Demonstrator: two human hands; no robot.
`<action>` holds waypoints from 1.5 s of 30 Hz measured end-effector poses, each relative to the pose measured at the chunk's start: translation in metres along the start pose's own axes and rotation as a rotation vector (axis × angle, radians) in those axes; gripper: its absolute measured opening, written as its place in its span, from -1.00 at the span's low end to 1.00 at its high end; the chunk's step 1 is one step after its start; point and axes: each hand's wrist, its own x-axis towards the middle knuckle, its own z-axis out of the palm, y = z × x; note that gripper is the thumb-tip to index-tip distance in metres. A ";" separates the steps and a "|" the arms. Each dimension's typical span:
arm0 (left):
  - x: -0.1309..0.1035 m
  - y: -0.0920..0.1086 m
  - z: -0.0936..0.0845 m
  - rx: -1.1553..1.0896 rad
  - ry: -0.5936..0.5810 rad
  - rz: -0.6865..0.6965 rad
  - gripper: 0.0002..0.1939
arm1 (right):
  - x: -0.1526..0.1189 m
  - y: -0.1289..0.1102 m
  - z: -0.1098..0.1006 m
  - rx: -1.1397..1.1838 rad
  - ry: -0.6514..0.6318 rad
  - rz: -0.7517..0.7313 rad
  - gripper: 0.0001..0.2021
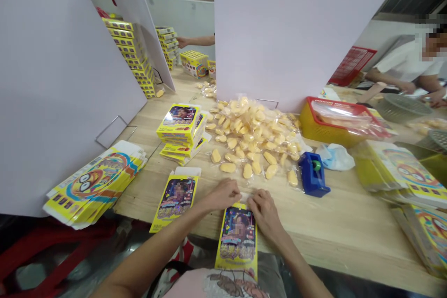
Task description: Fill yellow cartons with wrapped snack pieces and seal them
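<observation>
A flat yellow printed box lies at the table's front edge, its lower end reaching over my lap. Its white top flap shows between my two hands. My left hand is closed, fingers curled at the flap's left corner. On the right side, my right hand bends its fingers over the flap and the box's upper edge. A second yellow box rests to the left with its flap up. Beyond my hands spreads a heap of clear-wrapped yellow pieces, potato-like in shape.
Stacked yellow boxes stand behind left; a fanned pile of flat cartons lies far left. Right are a blue tape dispenser, a yellow-red basket and more cartons. White partitions border the table; co-workers sit beyond.
</observation>
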 end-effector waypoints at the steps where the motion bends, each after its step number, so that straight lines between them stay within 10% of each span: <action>1: -0.002 0.003 0.001 0.044 -0.042 0.013 -0.77 | -0.001 -0.003 0.000 -0.040 -0.024 -0.003 -0.66; 6: -0.009 0.005 0.006 0.138 -0.183 0.001 -0.76 | -0.003 -0.008 -0.001 -0.117 -0.120 -0.026 -0.64; 12: 0.007 0.000 0.000 0.277 0.171 -0.187 -0.89 | 0.030 0.036 -0.036 -0.084 0.241 -0.104 -0.66; 18: 0.041 0.008 -0.005 0.714 0.025 0.268 -0.46 | 0.067 0.076 -0.056 -0.388 -0.010 -0.156 -0.37; 24: 0.067 0.012 -0.009 0.573 -0.016 0.382 -0.72 | 0.065 0.093 -0.067 0.096 -0.008 -0.033 -0.65; 28: 0.068 0.025 -0.008 -0.202 0.273 0.080 -0.81 | 0.057 0.070 -0.071 0.707 0.208 0.246 -0.58; 32: 0.060 0.042 0.009 -0.940 0.423 -0.282 -0.80 | 0.057 0.022 -0.047 1.100 0.142 0.342 -0.64; 38: 0.040 0.046 0.031 -0.733 0.543 -0.224 -0.71 | 0.062 -0.013 -0.002 0.764 0.329 0.249 -0.64; 45: 0.034 0.039 0.036 -0.562 0.600 -0.197 -0.76 | 0.056 -0.028 0.006 0.733 0.362 0.238 -0.68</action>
